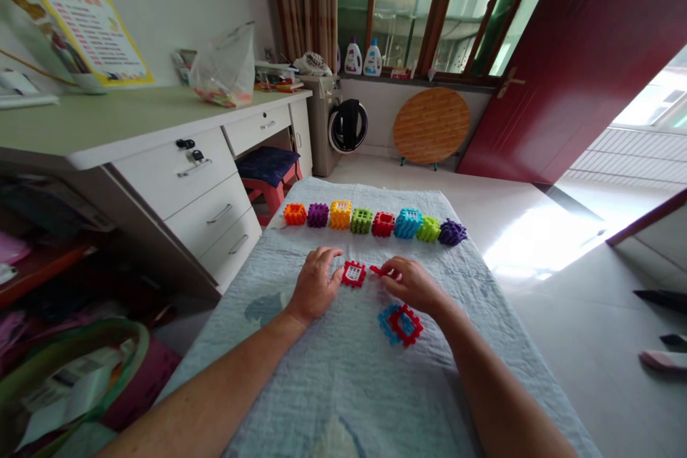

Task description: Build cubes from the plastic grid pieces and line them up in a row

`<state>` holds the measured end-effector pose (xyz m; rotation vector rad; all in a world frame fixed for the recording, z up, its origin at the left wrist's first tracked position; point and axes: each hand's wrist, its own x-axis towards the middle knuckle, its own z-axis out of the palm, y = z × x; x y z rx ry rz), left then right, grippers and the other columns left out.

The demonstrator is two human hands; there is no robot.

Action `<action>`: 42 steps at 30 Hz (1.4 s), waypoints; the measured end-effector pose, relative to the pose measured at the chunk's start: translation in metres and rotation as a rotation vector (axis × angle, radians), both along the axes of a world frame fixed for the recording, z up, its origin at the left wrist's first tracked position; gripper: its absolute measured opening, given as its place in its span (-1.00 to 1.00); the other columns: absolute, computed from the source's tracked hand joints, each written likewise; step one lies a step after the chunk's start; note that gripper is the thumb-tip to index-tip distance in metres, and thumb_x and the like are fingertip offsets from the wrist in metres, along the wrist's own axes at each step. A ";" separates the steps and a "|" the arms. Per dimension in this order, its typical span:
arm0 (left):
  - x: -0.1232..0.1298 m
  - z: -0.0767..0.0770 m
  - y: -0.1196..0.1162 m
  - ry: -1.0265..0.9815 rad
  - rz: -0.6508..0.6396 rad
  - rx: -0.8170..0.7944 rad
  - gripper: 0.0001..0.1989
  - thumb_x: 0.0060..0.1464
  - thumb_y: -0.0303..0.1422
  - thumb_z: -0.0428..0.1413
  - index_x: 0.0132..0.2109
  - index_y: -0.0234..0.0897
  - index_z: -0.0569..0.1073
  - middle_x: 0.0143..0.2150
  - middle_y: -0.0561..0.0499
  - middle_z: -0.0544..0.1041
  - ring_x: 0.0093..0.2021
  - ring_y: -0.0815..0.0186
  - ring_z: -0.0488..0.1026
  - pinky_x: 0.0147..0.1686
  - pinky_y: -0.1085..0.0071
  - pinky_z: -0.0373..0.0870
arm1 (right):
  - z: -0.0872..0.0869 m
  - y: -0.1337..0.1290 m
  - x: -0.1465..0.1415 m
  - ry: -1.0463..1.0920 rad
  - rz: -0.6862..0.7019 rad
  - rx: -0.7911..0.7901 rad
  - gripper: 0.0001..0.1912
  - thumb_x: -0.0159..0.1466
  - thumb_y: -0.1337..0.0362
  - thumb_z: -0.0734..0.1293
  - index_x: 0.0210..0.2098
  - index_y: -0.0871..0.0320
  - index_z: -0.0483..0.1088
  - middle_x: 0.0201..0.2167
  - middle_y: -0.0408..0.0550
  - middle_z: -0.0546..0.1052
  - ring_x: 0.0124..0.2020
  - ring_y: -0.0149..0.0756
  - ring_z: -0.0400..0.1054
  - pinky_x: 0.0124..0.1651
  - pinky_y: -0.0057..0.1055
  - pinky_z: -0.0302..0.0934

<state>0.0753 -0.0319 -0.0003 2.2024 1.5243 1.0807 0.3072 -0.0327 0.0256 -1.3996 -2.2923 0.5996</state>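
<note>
A flat red toothed building tile point(354, 273) with a white grid-like window lies on the cloth between my hands. My left hand point(316, 286) rests beside it, fingers apart, the thumb at the tile's left edge. Just right of that tile, my right hand point(411, 282) pinches another red tile point(376, 270), seen nearly edge-on and partly hidden by the fingers. Below the right hand, a red toothed frame point(412, 325) overlaps a blue toothed tile point(385, 322). Farther back stands a row of several assembled cubes, among them a yellow cube point(340, 215) and a red cube point(383, 224).
A light blue cloth point(333, 386) covers the table. To the left are a desk with drawers point(177, 172) and a red stool point(271, 172). Beyond stand a washing machine point(325, 122) and a round wooden board point(432, 125). A red door point(563, 50) is at the right.
</note>
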 end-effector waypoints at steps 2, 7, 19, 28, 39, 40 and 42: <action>0.000 -0.001 0.000 0.000 -0.016 0.014 -0.72 0.06 -0.47 0.05 -0.04 -0.24 0.37 -0.06 -0.09 0.43 -0.01 0.17 0.36 0.04 0.21 0.32 | -0.005 0.003 0.002 0.061 -0.059 -0.063 -0.78 0.25 0.32 0.15 -0.37 0.18 0.41 -0.54 -0.17 0.42 -0.52 -0.43 0.26 -0.39 -0.50 0.10; 0.000 0.000 -0.001 -0.007 -0.050 -0.029 -0.71 0.01 -0.49 0.08 -0.07 -0.24 0.38 -0.07 -0.09 0.44 -0.01 0.16 0.36 0.04 0.20 0.33 | -0.009 0.008 0.009 -0.011 -0.199 0.058 -0.72 0.22 0.29 0.22 -0.08 0.18 0.36 -0.31 -0.05 0.48 -0.33 -0.32 0.36 -0.24 -0.41 0.18; -0.001 -0.007 0.001 -0.060 -0.075 -0.047 -0.69 -0.02 -0.54 0.09 -0.08 -0.25 0.39 -0.11 -0.06 0.43 -0.13 0.22 0.38 -0.02 0.23 0.36 | 0.032 -0.029 0.003 -0.467 0.046 -0.255 -0.50 -0.11 0.12 0.47 -0.19 0.12 0.39 -0.25 -0.01 0.53 -0.28 -0.15 0.38 -0.37 -0.41 0.10; -0.001 -0.009 0.001 -0.077 -0.084 -0.043 -0.68 -0.03 -0.56 0.09 -0.08 -0.28 0.39 -0.13 -0.05 0.43 -0.14 0.23 0.38 -0.05 0.26 0.37 | 0.039 -0.020 0.012 -0.288 0.101 -0.222 -0.68 0.05 0.39 0.32 -0.16 0.16 0.33 -0.28 -0.06 0.49 -0.29 -0.30 0.33 -0.29 -0.46 0.09; -0.003 -0.010 0.000 -0.101 -0.107 -0.062 -0.68 -0.03 -0.56 0.10 -0.08 -0.27 0.39 -0.12 -0.05 0.43 -0.15 0.26 0.38 -0.06 0.28 0.37 | 0.007 0.003 0.026 -0.230 -0.144 -0.011 -0.75 0.18 0.21 0.29 -0.15 0.14 0.33 -0.25 -0.03 0.42 -0.27 -0.28 0.32 -0.22 -0.40 0.10; -0.003 -0.010 0.000 -0.102 -0.109 -0.061 -0.68 -0.03 -0.56 0.10 -0.08 -0.27 0.40 -0.12 -0.05 0.43 -0.16 0.26 0.37 -0.06 0.28 0.37 | 0.006 0.003 0.027 -0.223 -0.150 -0.018 -0.71 0.18 0.17 0.30 -0.14 0.14 0.33 -0.24 -0.03 0.42 -0.25 -0.27 0.32 -0.21 -0.40 0.11; -0.003 -0.009 0.000 -0.107 -0.109 -0.059 -0.68 -0.03 -0.56 0.10 -0.09 -0.27 0.40 -0.13 -0.05 0.43 -0.16 0.26 0.38 -0.06 0.27 0.37 | 0.005 0.004 0.031 -0.278 -0.215 -0.019 -0.62 0.15 0.07 0.32 -0.12 0.16 0.33 -0.20 0.02 0.40 -0.22 -0.21 0.32 -0.21 -0.37 0.11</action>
